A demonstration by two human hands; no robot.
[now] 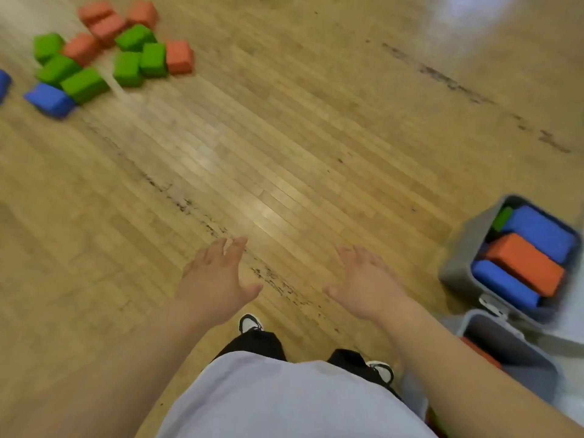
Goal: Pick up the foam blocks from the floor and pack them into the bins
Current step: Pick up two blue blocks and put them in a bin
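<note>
Both hands are empty. The left hand (218, 279) and the right hand (366, 282) are held out in front of the body, palms down, fingers spread and relaxed, neither touching anything.

The loose blocks (128, 69) lie in a cluster on the floor (284, 153), far ahead and to the left of the hands. Red ones sit at the far side, green in the middle, and a blue block (50, 99) at the near-left edge. Their long axes point in mixed directions; no common orientation applies. The left hand is the nearer one to the cluster, and the nearest pieces are the blue block and the green one touching it.

The bin (455, 267) stands on the right, near the right hand, and holds two blue blocks, an orange one and a green one. A second bin (474, 320) stands just beside it, nearer the body, with a red block partly visible inside.

Between the hands and the cluster there is only bare floor with dark scuff marks (278, 282). Judgement: a walk forward-left and a bend are required before any grasp
</note>
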